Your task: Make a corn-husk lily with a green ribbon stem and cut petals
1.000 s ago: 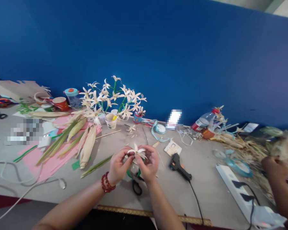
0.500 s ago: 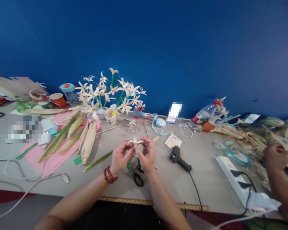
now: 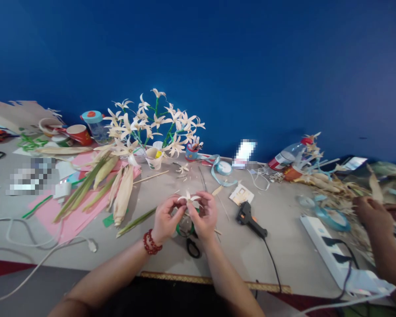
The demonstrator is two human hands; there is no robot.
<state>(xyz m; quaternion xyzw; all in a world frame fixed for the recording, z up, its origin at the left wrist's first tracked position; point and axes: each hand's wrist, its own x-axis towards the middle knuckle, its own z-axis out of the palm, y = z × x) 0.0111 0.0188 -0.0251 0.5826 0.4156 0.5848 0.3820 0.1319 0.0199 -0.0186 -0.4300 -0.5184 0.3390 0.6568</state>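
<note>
My left hand (image 3: 164,219), with a red bead bracelet at the wrist, and my right hand (image 3: 205,216) are raised together over the grey table (image 3: 284,259). Both pinch a small cream paper-like flower (image 3: 189,197) between their fingertips, its petals spread above the fingers. A green tape roll (image 3: 185,229) and black scissors (image 3: 193,248) lie on the table just under my hands. A black glue gun (image 3: 251,218) lies to the right of my right hand.
A bouquet of cream flowers (image 3: 152,125) on green stems stands at the back, with corn husks (image 3: 117,187) on pink paper at left. White cables (image 3: 36,246) trail at left. A white power strip (image 3: 333,255) lies at right, where another person's hands (image 3: 376,215) work among dried husks.
The view has shifted, so things sit a little higher in the frame. My hands stay together on the flower, with small finger movements. The other person's hand at right has moved slightly.
</note>
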